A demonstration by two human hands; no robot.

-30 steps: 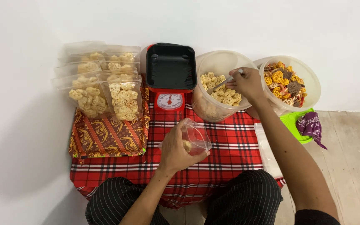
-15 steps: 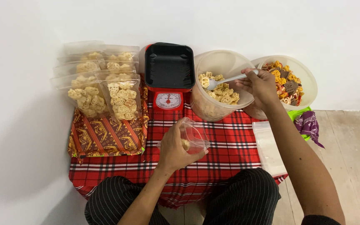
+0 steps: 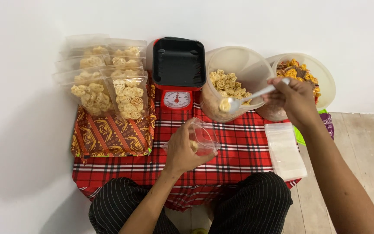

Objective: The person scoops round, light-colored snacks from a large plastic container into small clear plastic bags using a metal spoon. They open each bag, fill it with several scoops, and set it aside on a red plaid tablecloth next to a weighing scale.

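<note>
Low table under a red plaid cloth (image 3: 239, 151), set against a white wall (image 3: 239, 17); pale wood floor (image 3: 360, 134) at right. Left hand (image 3: 182, 149) curled around a small clear plastic bag (image 3: 202, 138), a few crackers inside, held above the cloth. Right hand (image 3: 293, 99) pinched shut on a metal spoon (image 3: 247, 99), its bowl loaded with one pale flower-shaped cracker, over the rim of the clear tub (image 3: 234, 82). Filled bags (image 3: 109, 82) stacked far left; flat stack of empty bags (image 3: 284, 149) right; red scale with black tray (image 3: 178, 69) centre.
</note>
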